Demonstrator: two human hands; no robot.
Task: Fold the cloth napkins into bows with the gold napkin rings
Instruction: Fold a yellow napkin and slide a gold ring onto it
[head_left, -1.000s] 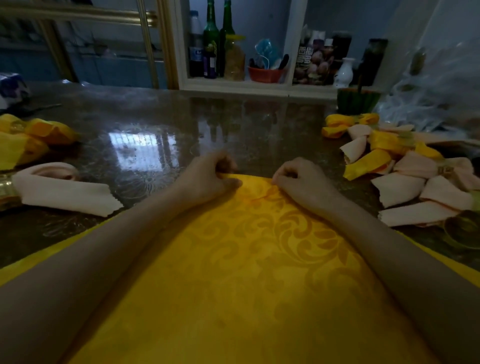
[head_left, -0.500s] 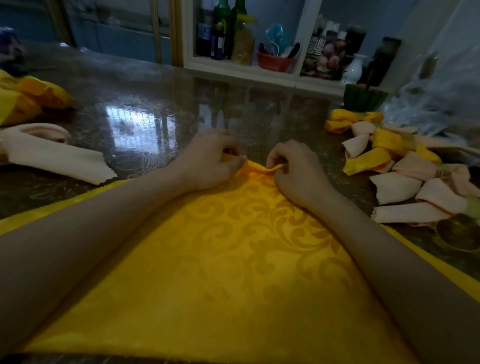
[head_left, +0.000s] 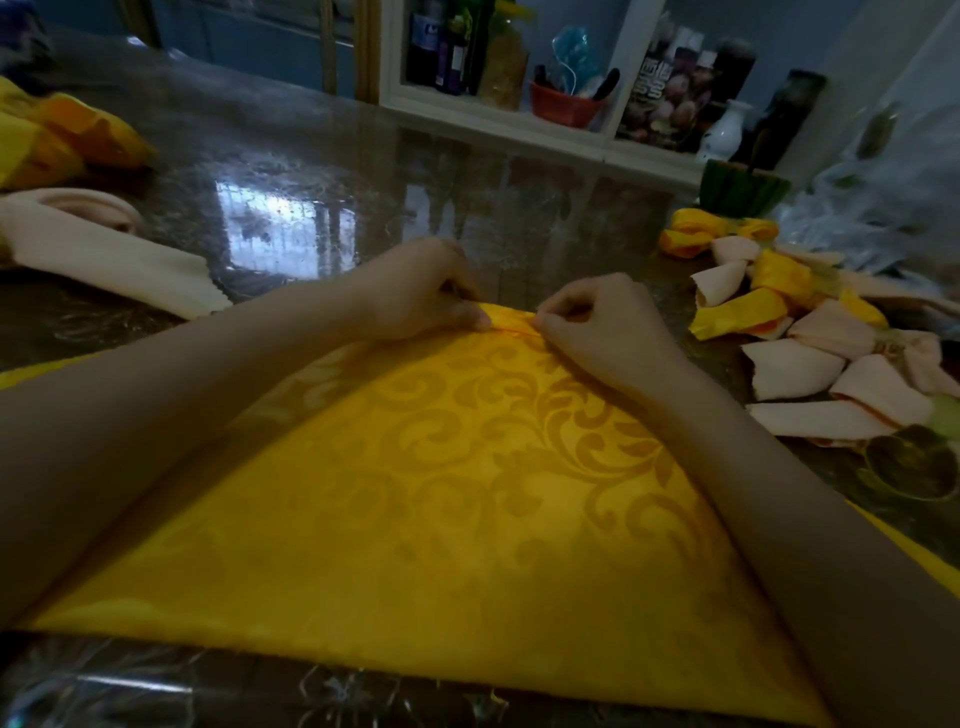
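A yellow damask napkin (head_left: 457, 493) lies spread flat on the dark glossy table (head_left: 363, 171), one corner pointing away from me. My left hand (head_left: 421, 291) and my right hand (head_left: 597, 322) sit side by side at that far corner, fingers curled, each pinching the small rolled fold of cloth there. A gold napkin ring (head_left: 906, 460) lies on the table at the right, beside my right forearm.
A pile of finished peach and yellow napkin bows (head_left: 810, 343) fills the right side. A peach folded napkin (head_left: 98, 244) and yellow cloths (head_left: 62, 140) lie at the left. A green pot (head_left: 740, 189) and a shelf with bottles (head_left: 467, 47) stand behind.
Both hands have drawn closer together and rolled the napkin's far corner into a small fold. The view has tipped downward, so the table's near edge now shows.
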